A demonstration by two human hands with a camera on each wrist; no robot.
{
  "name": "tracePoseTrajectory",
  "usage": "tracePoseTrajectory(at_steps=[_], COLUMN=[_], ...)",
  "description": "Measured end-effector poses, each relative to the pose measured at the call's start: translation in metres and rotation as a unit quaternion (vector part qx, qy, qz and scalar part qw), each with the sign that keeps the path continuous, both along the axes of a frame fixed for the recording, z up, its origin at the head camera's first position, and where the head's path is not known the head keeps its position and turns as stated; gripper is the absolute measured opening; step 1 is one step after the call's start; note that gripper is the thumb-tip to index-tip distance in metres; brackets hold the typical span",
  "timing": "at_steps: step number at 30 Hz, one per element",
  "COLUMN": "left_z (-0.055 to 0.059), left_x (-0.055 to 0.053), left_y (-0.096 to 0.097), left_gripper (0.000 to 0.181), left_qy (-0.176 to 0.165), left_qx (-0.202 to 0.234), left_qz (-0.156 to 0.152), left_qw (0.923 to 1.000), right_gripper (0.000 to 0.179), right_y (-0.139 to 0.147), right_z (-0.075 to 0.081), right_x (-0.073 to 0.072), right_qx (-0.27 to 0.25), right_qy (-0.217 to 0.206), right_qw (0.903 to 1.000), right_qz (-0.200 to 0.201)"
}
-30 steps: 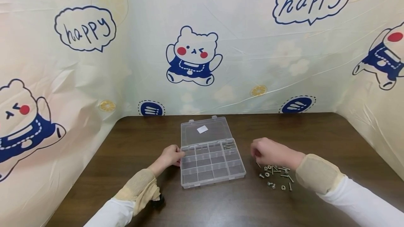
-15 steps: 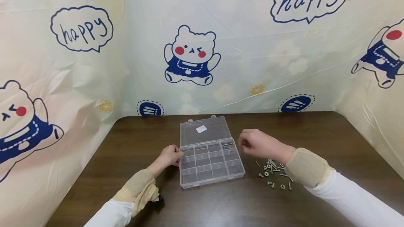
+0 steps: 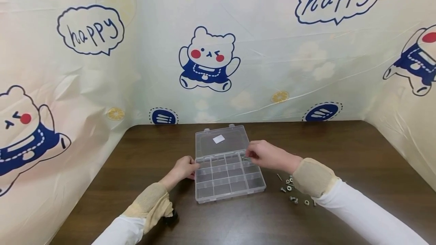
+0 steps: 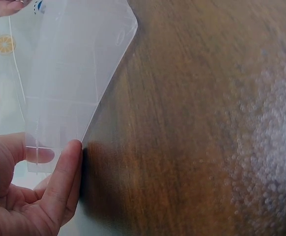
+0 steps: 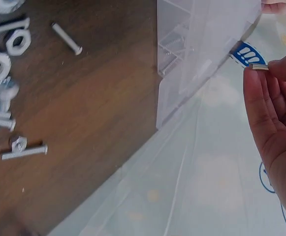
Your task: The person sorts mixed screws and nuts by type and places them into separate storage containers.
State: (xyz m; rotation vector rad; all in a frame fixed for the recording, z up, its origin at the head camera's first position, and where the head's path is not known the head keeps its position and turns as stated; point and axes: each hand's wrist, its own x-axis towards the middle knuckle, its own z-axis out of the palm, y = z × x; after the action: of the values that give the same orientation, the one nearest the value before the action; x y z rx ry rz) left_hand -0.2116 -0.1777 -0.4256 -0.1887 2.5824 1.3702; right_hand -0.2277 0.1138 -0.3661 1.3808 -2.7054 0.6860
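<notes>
A clear plastic compartment box (image 3: pixel 221 179) lies on the table with its lid (image 3: pixel 223 146) folded back. My left hand (image 3: pixel 185 167) holds the box's left side; in the left wrist view, the thumb lies over the wall and the fingers (image 4: pixel 66 172) press its outside. Over the back right compartment is my right hand (image 3: pixel 267 155). Between its thumb and forefinger it pinches a small metal screw (image 5: pixel 258 67), mostly covered by the fingertips. A few screws (image 5: pixel 171 61) lie in that compartment below the hand.
Loose screws, nuts and washers (image 3: pixel 288 188) are scattered on the brown table (image 3: pixel 218 226) right of the box, partly under the right forearm. A small black object (image 3: pixel 171 217) shows beneath the left wrist. Printed cloth (image 3: pixel 259 48) walls in the back and sides.
My right hand has moved left from the loose hardware to over the box's back right compartment. My left hand has stayed at the box's left side.
</notes>
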Motion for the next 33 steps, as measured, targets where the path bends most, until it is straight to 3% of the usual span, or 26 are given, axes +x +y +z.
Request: tracePoseTrajectory(at_steps=[9,16,21,28,33], left_z=[-0.001,-0.002,-0.001,0.000,-0.001], left_x=[0.000,-0.001,0.000,0.000,0.000], left_y=[0.002,0.000,0.000,0.000,0.000], left_gripper=[0.011,0.011,0.011,0.011,0.011], left_qy=[0.003,0.005,0.004,0.001,0.005], left_qx=[-0.002,-0.005,-0.010,-0.009,-0.004], left_qz=[0.000,0.000,-0.001,-0.003,-0.002], left_qw=[1.0000,1.0000,0.9999,1.0000,1.0000], right_gripper=[0.011,0.010,0.007,0.006,0.008], right_y=[-0.003,0.007,0.019,0.039,0.050], right_z=[-0.010,-0.008,0.000,0.010,0.012], right_x=[-0.002,-0.004,-0.006,-0.005,-0.006], right_qx=[0.029,0.038,0.063,0.128,0.137], right_qy=[-0.043,-0.034,-0.036,-0.080,-0.098], right_qw=[0.9985,0.9979,0.9973,0.9877,0.9833], right_qz=[0.018,0.039,0.014,-0.040,-0.069])
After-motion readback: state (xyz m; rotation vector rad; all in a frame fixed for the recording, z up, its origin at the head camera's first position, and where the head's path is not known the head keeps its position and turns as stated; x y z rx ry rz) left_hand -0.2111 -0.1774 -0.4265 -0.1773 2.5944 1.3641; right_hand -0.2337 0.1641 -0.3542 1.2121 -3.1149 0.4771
